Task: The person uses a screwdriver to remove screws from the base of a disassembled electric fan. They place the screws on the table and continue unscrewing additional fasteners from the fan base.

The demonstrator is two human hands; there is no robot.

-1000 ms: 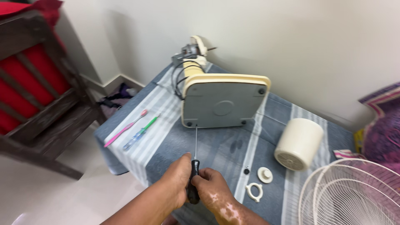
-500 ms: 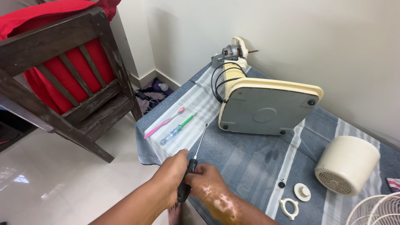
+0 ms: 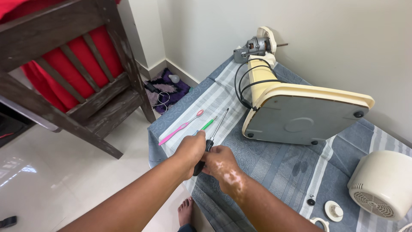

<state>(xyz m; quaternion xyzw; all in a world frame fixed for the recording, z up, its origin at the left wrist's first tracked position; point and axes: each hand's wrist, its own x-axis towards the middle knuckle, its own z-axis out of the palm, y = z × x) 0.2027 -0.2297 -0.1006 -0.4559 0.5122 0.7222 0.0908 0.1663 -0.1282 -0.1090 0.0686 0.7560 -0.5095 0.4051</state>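
Since the earlier frame, both hands and the screwdriver (image 3: 210, 143) have drawn back from the fan base (image 3: 302, 114) toward the near left edge of the table (image 3: 279, 167); the tip now points over the striped cloth rather than at the base. Both forearms enter from the lower edge of the view and converge above the table's near left corner. Left hand (image 3: 190, 151): fingers curled together around the dark handle, clamped on it. Right hand (image 3: 219, 162): fingers closed against the lower part of the same handle, just beside the left hand and touching it. Screwdriver shaft: slanted up and to the right, above the cloth. Pink toothbrush (image 3: 181, 127) and green toothbrush (image 3: 209, 123): lying near the left edge, just beyond the hands. Fan base: tipped on its side near the far edge by the wall, underside facing the viewer, motor (image 3: 253, 46) at its far end. Cream motor cover (image 3: 383, 184): at the right edge.
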